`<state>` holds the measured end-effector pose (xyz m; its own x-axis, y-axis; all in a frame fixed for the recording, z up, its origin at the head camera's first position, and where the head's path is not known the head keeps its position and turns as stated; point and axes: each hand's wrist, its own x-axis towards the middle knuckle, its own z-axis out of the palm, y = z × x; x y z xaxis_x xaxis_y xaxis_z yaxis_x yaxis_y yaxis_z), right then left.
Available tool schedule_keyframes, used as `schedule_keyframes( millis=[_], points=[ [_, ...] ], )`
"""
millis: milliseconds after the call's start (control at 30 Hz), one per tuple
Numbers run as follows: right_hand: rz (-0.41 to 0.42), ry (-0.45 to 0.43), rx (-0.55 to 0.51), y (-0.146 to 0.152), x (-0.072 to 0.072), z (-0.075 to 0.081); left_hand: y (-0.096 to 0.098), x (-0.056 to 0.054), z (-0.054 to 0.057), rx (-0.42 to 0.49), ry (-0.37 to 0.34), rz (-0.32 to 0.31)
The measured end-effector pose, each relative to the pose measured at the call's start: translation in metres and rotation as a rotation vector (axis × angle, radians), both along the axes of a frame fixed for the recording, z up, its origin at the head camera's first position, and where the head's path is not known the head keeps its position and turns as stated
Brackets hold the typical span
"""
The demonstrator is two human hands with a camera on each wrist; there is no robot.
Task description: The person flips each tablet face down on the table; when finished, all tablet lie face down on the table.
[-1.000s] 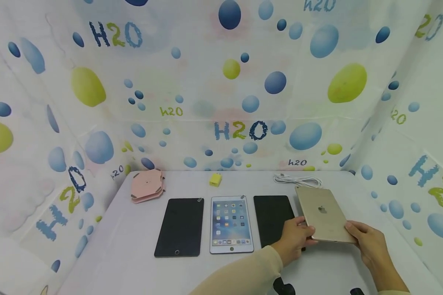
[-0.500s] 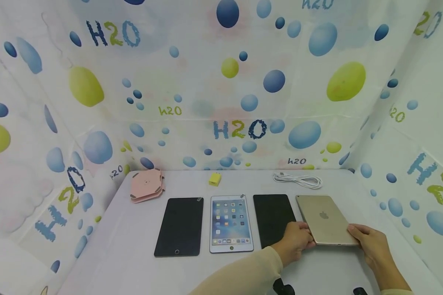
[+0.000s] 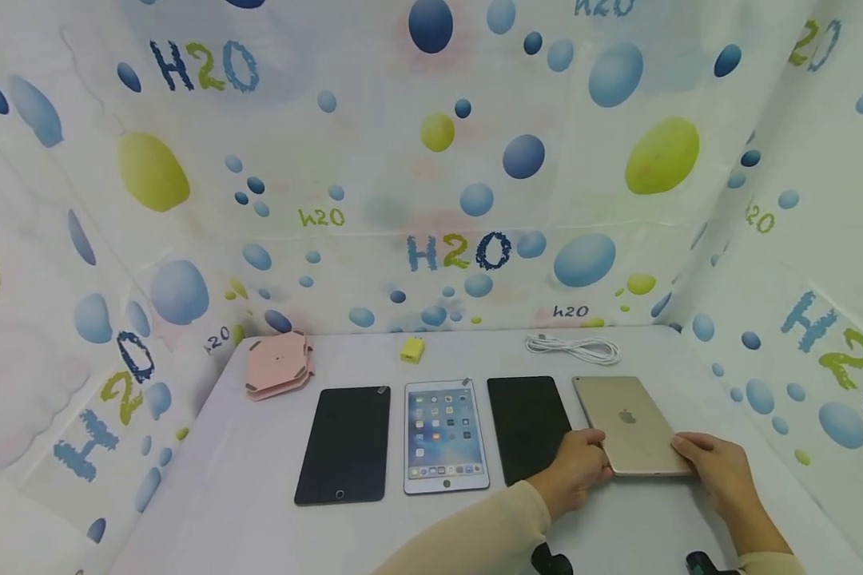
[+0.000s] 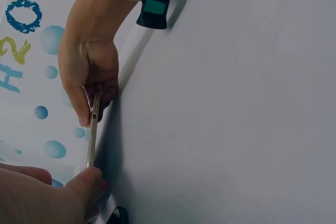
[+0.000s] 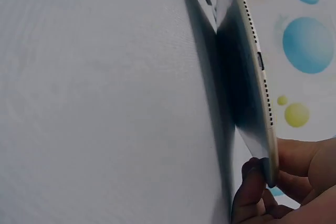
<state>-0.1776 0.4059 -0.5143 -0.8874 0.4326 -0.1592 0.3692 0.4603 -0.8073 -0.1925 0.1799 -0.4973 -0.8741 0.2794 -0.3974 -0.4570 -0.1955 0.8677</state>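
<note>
A gold tablet lies back up at the right of the row in the head view, an apple logo on its back. My left hand pinches its near left corner, and my right hand pinches the near right one. The right wrist view shows the tablet's port edge held above the table, with a dark gap beneath and the right hand's thumb and fingers on either side. Seen from the left wrist, the right hand holds the far end of that thin edge.
Left of the gold tablet lie a black tablet, a white tablet with icons on its screen, and another black tablet. Behind them are a pink folded case, a yellow cube-shaped charger and a coiled white cable.
Both hands have brought the gold tablet down from a raised, tilted position, uncovering the white cable behind it. Over the last half second hands and tablet barely move; the head view shifts slightly.
</note>
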Motion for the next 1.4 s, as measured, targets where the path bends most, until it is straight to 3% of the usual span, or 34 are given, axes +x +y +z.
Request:
schedule_keyframes(
  millis=[333, 933, 1400],
  points=[
    [0.034, -0.070, 0.107, 0.001, 0.002, 0.007, 0.006, 0.003, 0.003, 0.022, 0.011, -0.002],
    [0.128, -0.097, 0.195, 0.002, -0.002, 0.008, 0.009, 0.006, 0.012, 0.009, 0.002, -0.015],
    [0.161, -0.076, 0.304, 0.004, -0.004, 0.005, 0.008, 0.002, 0.012, 0.045, 0.011, -0.088]
  ],
)
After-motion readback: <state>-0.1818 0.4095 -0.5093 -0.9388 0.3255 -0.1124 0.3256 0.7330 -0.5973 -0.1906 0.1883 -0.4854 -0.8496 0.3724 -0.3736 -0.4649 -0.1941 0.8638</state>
